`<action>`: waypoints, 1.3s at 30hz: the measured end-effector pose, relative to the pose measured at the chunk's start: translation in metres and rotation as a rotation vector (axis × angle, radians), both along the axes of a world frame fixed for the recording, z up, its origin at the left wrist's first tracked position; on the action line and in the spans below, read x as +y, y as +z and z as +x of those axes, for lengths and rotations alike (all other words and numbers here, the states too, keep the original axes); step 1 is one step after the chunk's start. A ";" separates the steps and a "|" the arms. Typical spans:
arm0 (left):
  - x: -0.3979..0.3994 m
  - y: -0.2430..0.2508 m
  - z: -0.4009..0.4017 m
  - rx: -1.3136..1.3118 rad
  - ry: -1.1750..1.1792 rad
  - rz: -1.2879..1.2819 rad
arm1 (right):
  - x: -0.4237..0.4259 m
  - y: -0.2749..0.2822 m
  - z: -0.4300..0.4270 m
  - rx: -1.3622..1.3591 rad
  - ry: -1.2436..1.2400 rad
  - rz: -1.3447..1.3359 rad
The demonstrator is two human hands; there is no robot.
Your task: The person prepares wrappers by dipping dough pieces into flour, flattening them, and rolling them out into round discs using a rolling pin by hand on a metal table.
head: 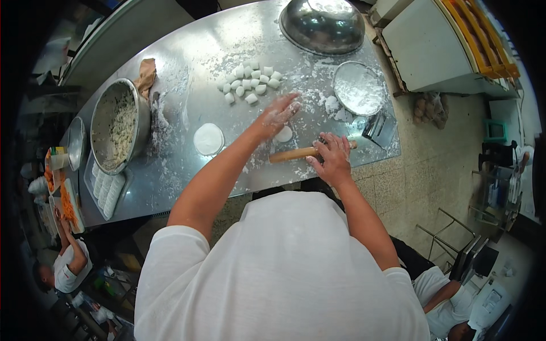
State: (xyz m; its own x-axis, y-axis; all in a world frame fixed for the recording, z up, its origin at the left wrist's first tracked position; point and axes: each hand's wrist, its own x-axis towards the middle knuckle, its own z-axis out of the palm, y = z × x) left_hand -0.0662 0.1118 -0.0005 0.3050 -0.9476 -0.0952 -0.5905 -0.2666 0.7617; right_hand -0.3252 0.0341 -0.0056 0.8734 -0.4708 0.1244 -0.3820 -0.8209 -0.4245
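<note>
My left hand, dusted with flour and slightly blurred, is held above the steel table with fingers stretched and nothing seen in it. Just below it lies a small flattened dough disc. Under my right hand is a wooden rolling pin, gripped near its right end. Farther up the table sits a cluster of several small white dough pieces. To the left of my left forearm is a stack of round rolled dough wrappers.
A floury bowl and metal scraper stand right, below an overturned steel bowl. Left are a large bowl of chopped filling and a tray of filled dumplings. One person handles shredded orange food; another is lower right.
</note>
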 end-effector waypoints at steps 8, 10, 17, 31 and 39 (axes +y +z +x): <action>0.047 0.003 -0.019 0.009 -0.146 0.039 | 0.018 0.004 -0.007 0.130 -0.012 0.019; 0.052 0.007 -0.031 0.040 -0.091 -0.032 | 0.025 0.009 0.006 0.147 -0.063 -0.060; 0.031 0.020 -0.017 0.047 0.110 0.009 | -0.043 0.006 0.131 0.188 -0.221 -0.177; 0.053 0.012 -0.025 0.018 0.056 0.060 | -0.013 0.016 0.106 0.356 -0.145 -0.119; 0.062 -0.008 -0.023 -0.063 0.062 -0.057 | 0.007 0.002 0.053 0.221 -0.027 -0.066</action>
